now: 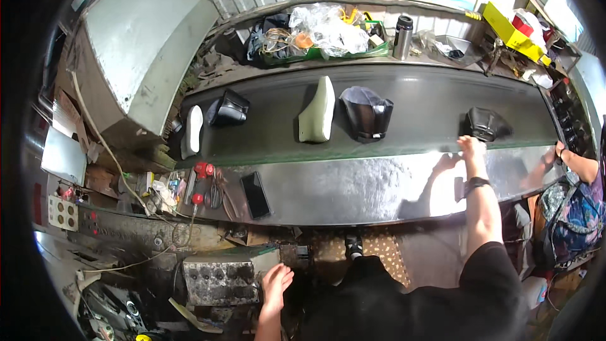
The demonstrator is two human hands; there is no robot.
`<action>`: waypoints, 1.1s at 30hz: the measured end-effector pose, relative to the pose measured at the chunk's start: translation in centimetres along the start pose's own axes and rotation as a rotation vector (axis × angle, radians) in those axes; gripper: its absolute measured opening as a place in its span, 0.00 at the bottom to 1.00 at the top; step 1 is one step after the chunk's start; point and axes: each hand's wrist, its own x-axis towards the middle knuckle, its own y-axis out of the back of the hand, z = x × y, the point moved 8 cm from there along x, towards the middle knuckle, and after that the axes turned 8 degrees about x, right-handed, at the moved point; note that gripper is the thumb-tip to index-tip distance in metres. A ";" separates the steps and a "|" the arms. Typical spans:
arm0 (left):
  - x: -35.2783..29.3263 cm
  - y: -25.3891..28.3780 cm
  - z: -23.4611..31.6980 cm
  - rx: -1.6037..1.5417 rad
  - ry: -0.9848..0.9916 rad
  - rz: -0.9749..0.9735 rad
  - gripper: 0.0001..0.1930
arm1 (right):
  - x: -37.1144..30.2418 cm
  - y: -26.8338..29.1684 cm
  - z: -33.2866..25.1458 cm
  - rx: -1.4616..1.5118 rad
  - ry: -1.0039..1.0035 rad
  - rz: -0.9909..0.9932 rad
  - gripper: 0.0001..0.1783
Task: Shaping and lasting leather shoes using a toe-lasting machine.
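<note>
My right hand (471,147) reaches out to a small black leather shoe upper (484,124) on the right part of a dark conveyor belt (429,110). Its bent fingers are closed at the near edge of that piece; the grip is partly hidden. My left hand (276,283) hangs low, away from the belt, with nothing in it and its fingers loosely apart. Mid-belt, a pale green shoe last (317,113) stands beside a larger black leather upper (367,113). Farther left are a whitish last (192,131) and another black upper (230,108).
A shiny metal ledge (353,186) borders the belt, carrying a phone (255,194) and a red tool (202,177). Behind sit a cluttered green tray (290,59) and a flask (403,36). A grey machine housing (145,38) rises left. Another person's hand (561,150) rests at the right end.
</note>
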 end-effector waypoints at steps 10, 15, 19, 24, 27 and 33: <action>4.5 -3.8 5.5 0.380 -0.163 -0.001 0.23 | -20.7 -20.7 19.8 0.116 -0.666 -0.030 0.61; 8.9 -9.9 12.4 0.518 -0.501 -0.059 0.22 | -18.2 -20.0 12.4 0.159 -0.530 -0.146 0.51; 14.2 -16.4 17.8 0.659 -0.650 -0.132 0.27 | -20.9 -12.8 2.5 0.035 -0.487 -0.249 0.36; 22.1 -25.1 25.2 0.858 -0.744 -0.021 0.47 | -31.2 0.0 -2.6 0.248 -0.489 -0.240 0.38; 26.7 -29.5 26.0 0.961 -0.558 0.011 0.61 | -36.4 5.7 -1.1 0.278 -0.468 -0.018 0.38; 27.7 -31.4 26.7 0.959 -0.475 0.225 0.62 | -43.3 8.5 0.7 0.284 -0.428 0.057 0.35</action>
